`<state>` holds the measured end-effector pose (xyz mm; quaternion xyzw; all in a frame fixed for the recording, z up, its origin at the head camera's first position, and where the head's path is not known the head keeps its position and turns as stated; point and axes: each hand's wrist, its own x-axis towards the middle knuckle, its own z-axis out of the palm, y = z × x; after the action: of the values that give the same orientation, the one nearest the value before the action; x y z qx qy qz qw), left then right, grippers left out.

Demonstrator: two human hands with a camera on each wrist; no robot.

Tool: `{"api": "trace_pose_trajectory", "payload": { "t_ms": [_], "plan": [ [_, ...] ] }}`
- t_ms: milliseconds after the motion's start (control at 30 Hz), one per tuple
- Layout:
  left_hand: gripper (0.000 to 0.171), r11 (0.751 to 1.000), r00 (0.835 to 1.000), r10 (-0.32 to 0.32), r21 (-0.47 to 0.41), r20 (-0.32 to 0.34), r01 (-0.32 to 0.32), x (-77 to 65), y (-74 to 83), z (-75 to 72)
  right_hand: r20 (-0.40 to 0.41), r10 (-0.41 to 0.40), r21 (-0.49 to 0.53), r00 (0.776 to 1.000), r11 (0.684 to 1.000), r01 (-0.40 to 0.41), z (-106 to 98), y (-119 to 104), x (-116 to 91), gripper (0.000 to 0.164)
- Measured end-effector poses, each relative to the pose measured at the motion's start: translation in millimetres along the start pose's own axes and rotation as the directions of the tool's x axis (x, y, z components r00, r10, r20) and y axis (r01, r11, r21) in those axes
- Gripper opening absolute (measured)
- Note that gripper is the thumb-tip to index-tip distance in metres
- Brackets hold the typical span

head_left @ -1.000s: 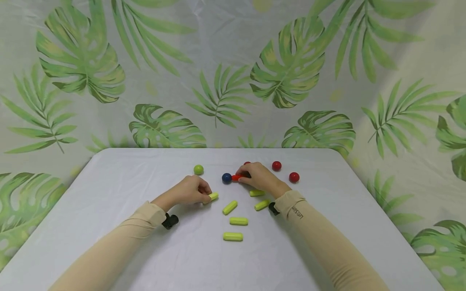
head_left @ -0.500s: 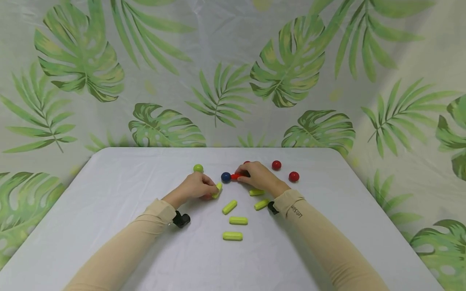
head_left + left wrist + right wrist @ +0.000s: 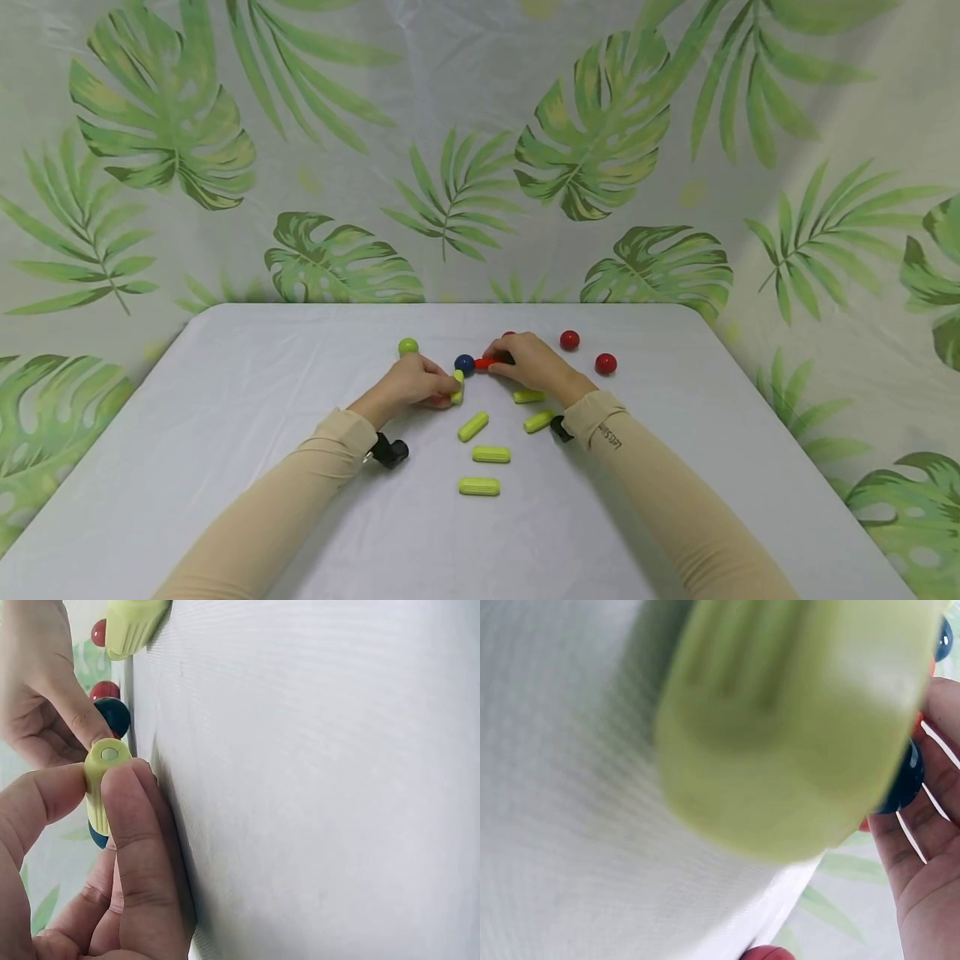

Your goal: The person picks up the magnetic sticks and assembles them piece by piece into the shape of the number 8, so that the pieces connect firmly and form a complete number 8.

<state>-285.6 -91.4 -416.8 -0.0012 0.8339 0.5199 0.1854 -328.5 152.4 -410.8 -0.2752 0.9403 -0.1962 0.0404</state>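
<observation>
My left hand (image 3: 416,383) pinches a yellow-green ribbed rod (image 3: 457,387) between thumb and fingers. In the left wrist view the near end of that rod (image 3: 109,755) shows a round inset. Its far end lies against or right beside a dark blue ball (image 3: 465,364); contact cannot be told. A red rod (image 3: 482,364) joins the ball's right side, and my right hand (image 3: 532,362) holds this rod with curled fingers. The right wrist view shows a second dark blue ball (image 3: 905,780) by the right hand's fingers, mostly hidden from the head view.
Several yellow-green rods lie nearer the front, among them one rod (image 3: 473,427) and another (image 3: 479,486). A green ball (image 3: 408,347) sits behind my left hand. Red balls (image 3: 570,340) lie behind and right of my right hand. A leaf-patterned cloth (image 3: 450,125) hangs behind the white table (image 3: 337,517).
My left hand has moved right and away from me, turning its yellow-green rod until it points toward the blue ball. My right hand has stayed in place with the red rod.
</observation>
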Motion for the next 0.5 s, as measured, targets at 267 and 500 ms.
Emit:
{"api": "trace_pose_trajectory", "payload": {
  "t_ms": [267, 500],
  "plan": [
    [0.023, 0.997, 1.000, -0.016, -0.079, 0.023, 0.017, -1.8, 3.6, 2.4, -0.001, -0.007, 0.001, 1.000, 1.000, 0.007, 0.3, -0.9, 0.2, 0.027],
    [0.023, 0.997, 1.000, -0.017, -0.079, 0.024, 0.019, 0.1, 4.2, 3.1, -0.001, -0.003, 0.006, 1.000, 1.000, 0.003, 0.6, -1.2, 0.3, 0.026]
  ]
}}
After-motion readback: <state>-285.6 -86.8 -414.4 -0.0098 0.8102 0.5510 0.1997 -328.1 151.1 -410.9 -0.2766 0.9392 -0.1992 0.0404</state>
